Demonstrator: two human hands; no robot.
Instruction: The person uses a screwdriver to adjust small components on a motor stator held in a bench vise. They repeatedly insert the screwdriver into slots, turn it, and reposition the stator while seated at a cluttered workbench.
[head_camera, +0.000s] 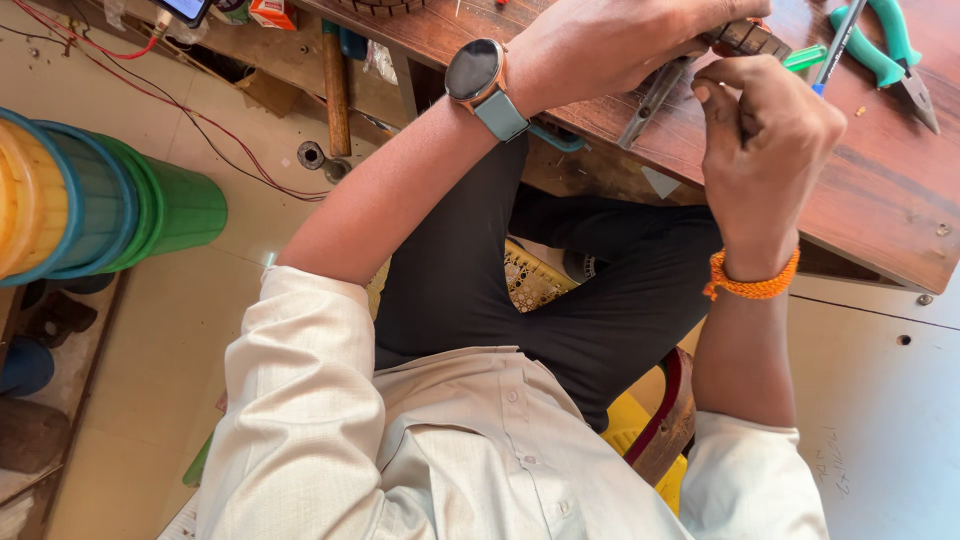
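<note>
Left hand (610, 40): forearm bare, raised forward — fingers curled shut, palm down.
Right hand (765, 135): fist closed, thumb tucked on top — wrist bent upward.
Spacing: hands just beside each other, knuckles near.

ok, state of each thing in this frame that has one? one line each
left hand: closed around a dark ridged metal tool at the desk edge
right hand: fisted in a tight grip; what it holds is hidden
teal-handled pliers: lying on the wooden desk, untouched, jaws shut
smartwatch with grey strap: on left wrist, screen dark
orange thread band: on right wrist
stacked plastic stools: nested, seen from above
</note>
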